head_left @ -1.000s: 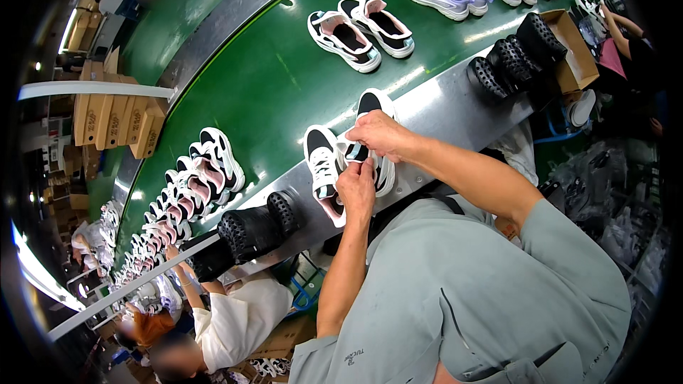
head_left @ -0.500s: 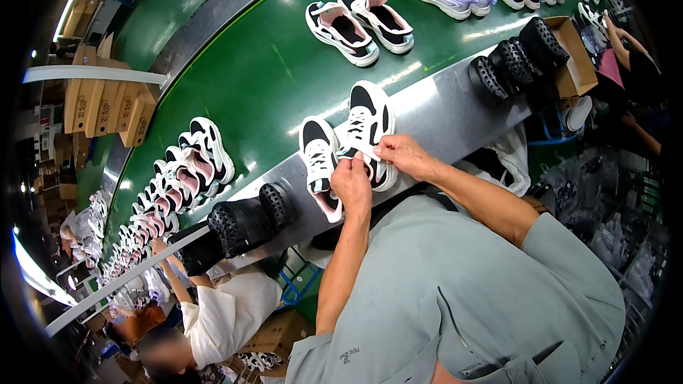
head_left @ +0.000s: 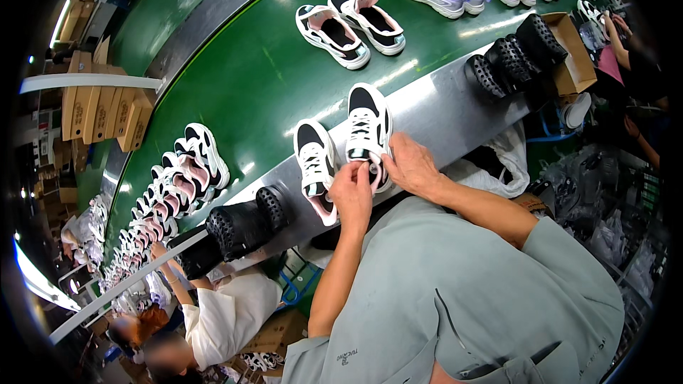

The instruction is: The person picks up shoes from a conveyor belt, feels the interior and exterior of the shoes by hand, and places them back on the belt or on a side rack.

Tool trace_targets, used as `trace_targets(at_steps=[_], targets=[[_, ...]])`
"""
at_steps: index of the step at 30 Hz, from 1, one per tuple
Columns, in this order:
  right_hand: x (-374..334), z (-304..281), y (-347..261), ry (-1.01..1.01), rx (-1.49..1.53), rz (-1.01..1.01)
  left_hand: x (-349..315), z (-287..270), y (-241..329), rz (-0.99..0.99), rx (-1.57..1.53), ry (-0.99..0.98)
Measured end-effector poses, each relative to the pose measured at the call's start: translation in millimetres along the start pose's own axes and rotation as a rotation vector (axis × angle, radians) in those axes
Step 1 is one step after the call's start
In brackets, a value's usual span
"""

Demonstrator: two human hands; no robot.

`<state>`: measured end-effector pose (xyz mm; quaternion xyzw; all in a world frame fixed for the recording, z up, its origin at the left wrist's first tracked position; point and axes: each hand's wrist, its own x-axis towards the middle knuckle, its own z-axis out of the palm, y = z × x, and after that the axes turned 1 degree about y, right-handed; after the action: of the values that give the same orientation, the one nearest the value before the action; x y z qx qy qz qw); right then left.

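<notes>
Left grip (head_left: 352,189) on chunky-soled shoe (head_left: 366,122)

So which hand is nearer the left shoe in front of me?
Left: the left hand is beside the left shoe; the right hand is farther right, at the right shoe.

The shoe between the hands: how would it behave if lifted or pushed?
The shoe probably bends little underneath, since its white sole looks thick. Its laced upper may yield when squeezed. Sitting sole-down, it seems unlikely to roll.
</notes>
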<state>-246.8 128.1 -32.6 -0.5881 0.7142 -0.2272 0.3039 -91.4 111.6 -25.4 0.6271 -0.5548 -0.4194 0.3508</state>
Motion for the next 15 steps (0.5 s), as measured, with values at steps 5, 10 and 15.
trace_targets(at_steps=[5, 10, 15], targets=[[-1.2, 5.0, 4.7, 0.023, 0.186, -0.038, 18.5, -3.6, 21.3, 0.485, 0.537, 0.121], [5.2, 15.2, 13.3, -0.037, 0.227, 0.182, 22.9, 0.0, -3.7, 0.540, 0.530, -0.050], [5.3, 10.1, 18.3, -0.016, 0.110, 0.110, -9.6, -31.9, 24.7, 0.494, 0.487, -0.079]])
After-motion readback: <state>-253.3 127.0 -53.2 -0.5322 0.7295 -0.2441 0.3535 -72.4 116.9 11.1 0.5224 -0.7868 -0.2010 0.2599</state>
